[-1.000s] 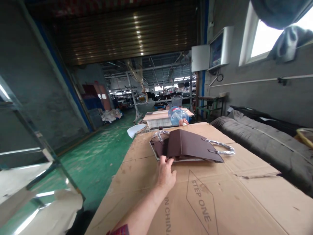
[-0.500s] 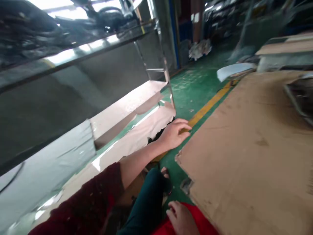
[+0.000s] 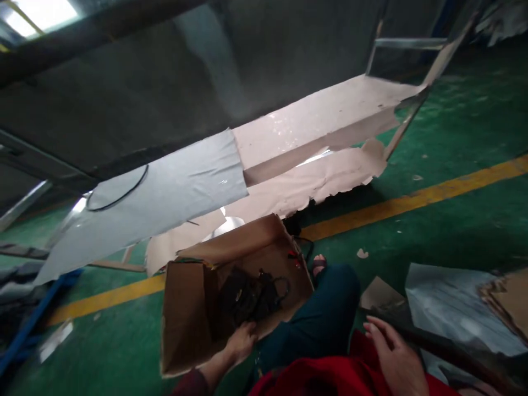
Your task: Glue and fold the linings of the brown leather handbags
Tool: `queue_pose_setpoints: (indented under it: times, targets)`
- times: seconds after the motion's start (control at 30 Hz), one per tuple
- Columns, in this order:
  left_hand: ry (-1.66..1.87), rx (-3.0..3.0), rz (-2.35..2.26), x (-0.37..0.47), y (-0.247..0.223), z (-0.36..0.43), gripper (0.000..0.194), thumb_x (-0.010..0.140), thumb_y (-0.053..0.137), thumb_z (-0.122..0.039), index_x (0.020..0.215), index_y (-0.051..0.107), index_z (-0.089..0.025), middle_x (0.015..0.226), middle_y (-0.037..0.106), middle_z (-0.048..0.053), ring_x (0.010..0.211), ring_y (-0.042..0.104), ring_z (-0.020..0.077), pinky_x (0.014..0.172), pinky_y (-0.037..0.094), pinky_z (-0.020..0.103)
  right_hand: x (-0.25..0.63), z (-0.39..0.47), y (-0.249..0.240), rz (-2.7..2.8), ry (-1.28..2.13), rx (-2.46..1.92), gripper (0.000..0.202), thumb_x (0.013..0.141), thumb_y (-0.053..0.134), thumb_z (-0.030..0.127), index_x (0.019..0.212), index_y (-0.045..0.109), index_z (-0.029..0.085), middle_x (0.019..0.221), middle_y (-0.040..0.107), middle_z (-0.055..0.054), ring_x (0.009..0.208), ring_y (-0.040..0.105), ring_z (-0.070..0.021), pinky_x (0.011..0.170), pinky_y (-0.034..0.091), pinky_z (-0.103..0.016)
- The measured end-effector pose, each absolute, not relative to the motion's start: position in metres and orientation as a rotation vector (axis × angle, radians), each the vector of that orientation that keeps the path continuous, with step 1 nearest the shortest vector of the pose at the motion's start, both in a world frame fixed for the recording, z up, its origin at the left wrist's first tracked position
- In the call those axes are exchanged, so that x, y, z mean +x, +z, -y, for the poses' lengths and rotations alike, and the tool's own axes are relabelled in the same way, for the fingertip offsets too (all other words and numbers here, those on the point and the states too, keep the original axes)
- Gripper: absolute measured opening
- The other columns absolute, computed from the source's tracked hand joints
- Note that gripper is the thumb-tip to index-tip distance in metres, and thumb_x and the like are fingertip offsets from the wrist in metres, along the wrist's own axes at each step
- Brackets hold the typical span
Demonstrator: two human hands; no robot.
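Note:
An open cardboard box (image 3: pixel 185 319) stands on the floor beside my leg, with a jumble of black parts (image 3: pixel 258 294) inside, one of them ring-shaped. My left hand (image 3: pixel 242 340) reaches over the near side of this box, close to the black parts. Its fingertips point down and are partly hidden, so whether they grip anything does not show. Over my lap, near the red clothing, hovers my right hand (image 3: pixel 398 357), fingers stretched out with nothing in them.
Beyond the box runs a rack with a low shelf (image 3: pixel 297 135) covered in pale sheeting and a grey sheet (image 3: pixel 177 190). A yellow line (image 3: pixel 404 206) crosses the green floor. At right lie a crumpled pale sheet (image 3: pixel 445 302) and a cardboard edge (image 3: pixel 509 297).
The view has swung left and down, bringing the box into sight. My left hand has moved from beside the cardboard-covered table down to the box. My right hand stays near my lap.

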State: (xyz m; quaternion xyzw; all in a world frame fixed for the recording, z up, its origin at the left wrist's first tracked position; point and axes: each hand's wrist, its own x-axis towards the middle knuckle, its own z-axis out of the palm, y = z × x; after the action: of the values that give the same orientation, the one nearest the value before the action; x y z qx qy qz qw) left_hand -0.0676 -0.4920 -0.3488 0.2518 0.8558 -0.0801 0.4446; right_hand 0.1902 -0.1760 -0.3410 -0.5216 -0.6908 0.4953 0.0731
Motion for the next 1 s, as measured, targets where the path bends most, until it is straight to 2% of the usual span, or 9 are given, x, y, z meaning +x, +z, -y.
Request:
queue_pose_setpoints:
  times: [0.13, 0.3, 0.47, 0.6, 0.67, 0.77, 0.87, 0.93, 1.0]
  targets:
    - [-0.035, 0.726, -2.046, -0.067, -0.369, 0.518, 0.061, 0.08, 0.059, -0.023, 0.141, 0.06, -0.027, 0.146, 0.064, 0.004, 0.134, 0.06, 0.0229, 0.112, 0.046, 0.029, 0.127, 0.183, -0.31, 2.223, 1.571, -1.208, 0.046, 0.087, 0.05, 0.057, 0.105, 0.075, 0.024, 0.105, 0.081, -0.012, 0.1, 0.076, -0.0313, 0.092, 0.059, -0.039]
    - [-0.1, 0.757, -2.06, -0.068, -0.388, 0.515, 0.046, 0.081, 0.056, -0.016, 0.124, 0.067, -0.023, 0.134, 0.069, 0.013, 0.128, 0.062, 0.0315, 0.109, 0.048, 0.041, 0.054, 0.211, -0.302, 2.467, 1.797, -0.732, 0.028, 0.088, 0.055, 0.04, 0.095, 0.078, 0.026, 0.1, 0.077, -0.007, 0.098, 0.071, -0.0286, 0.094, 0.052, -0.039]
    - [-0.152, 0.775, -2.09, -0.066, -0.384, 0.51, 0.036, 0.088, 0.052, -0.016, 0.119, 0.069, -0.016, 0.128, 0.07, 0.019, 0.126, 0.063, 0.0346, 0.108, 0.048, 0.043, 0.03, 0.237, -0.32, 2.453, 1.99, -0.856, 0.023, 0.078, 0.065, 0.03, 0.094, 0.078, 0.022, 0.105, 0.073, -0.012, 0.112, 0.065, -0.0344, 0.108, 0.047, -0.047]
    - [-0.141, 0.75, -2.192, -0.086, -0.362, 0.506, 0.032, 0.094, 0.048, -0.023, 0.116, 0.071, -0.017, 0.122, 0.073, 0.017, 0.122, 0.065, 0.0327, 0.103, 0.05, 0.041, 0.019, 0.239, -0.327, 2.175, 2.331, -1.209, 0.037, 0.09, 0.058, 0.045, 0.108, 0.072, 0.016, 0.116, 0.072, -0.018, 0.112, 0.069, -0.035, 0.084, 0.063, -0.045]
    - [-0.128, 0.738, -2.252, -0.1, -0.35, 0.495, 0.031, 0.095, 0.048, -0.025, 0.113, 0.072, -0.02, 0.118, 0.075, 0.014, 0.116, 0.068, 0.0304, 0.099, 0.051, 0.038, 0.015, 0.235, -0.327, 1.988, 2.482, -1.347, 0.048, 0.094, 0.055, 0.057, 0.113, 0.069, 0.015, 0.124, 0.07, -0.021, 0.115, 0.07, -0.0345, 0.076, 0.066, -0.041]
    - [-0.108, 0.747, -2.325, -0.113, -0.336, 0.47, 0.028, 0.095, 0.048, -0.025, 0.109, 0.073, -0.022, 0.112, 0.076, 0.012, 0.11, 0.069, 0.028, 0.095, 0.051, 0.036, 0.011, 0.231, -0.328, 1.785, 2.551, -1.487, 0.072, 0.088, 0.06, 0.075, 0.129, 0.062, 0.016, 0.136, 0.064, -0.024, 0.121, 0.068, -0.0363, 0.077, 0.065, -0.042]
    - [-0.084, 0.792, -2.336, -0.107, -0.326, 0.444, 0.027, 0.093, 0.049, -0.023, 0.105, 0.073, -0.019, 0.108, 0.076, 0.014, 0.108, 0.07, 0.0292, 0.096, 0.051, 0.038, 0.003, 0.231, -0.336, 1.695, 2.513, -1.625, 0.096, 0.079, 0.063, 0.086, 0.144, 0.05, 0.017, 0.139, 0.061, -0.028, 0.121, 0.067, -0.0415, 0.076, 0.064, -0.05]
    - [-0.064, 0.838, -2.297, -0.095, -0.321, 0.432, 0.025, 0.088, 0.052, -0.019, 0.102, 0.073, -0.018, 0.106, 0.077, 0.014, 0.107, 0.07, 0.0304, 0.096, 0.052, 0.039, -0.006, 0.234, -0.346, 1.682, 2.478, -1.689, 0.098, 0.079, 0.062, 0.087, 0.146, 0.048, 0.017, 0.136, 0.063, -0.027, 0.118, 0.069, -0.0418, 0.077, 0.063, -0.053]
    - [-0.043, 0.882, -2.246, -0.082, -0.315, 0.424, 0.025, 0.085, 0.054, -0.017, 0.102, 0.073, -0.017, 0.105, 0.077, 0.015, 0.106, 0.07, 0.0318, 0.098, 0.052, 0.041, -0.015, 0.237, -0.356, 1.713, 2.443, -1.693, 0.086, 0.086, 0.061, 0.081, 0.141, 0.053, 0.016, 0.129, 0.068, -0.023, 0.11, 0.072, -0.0371, 0.079, 0.063, -0.052]
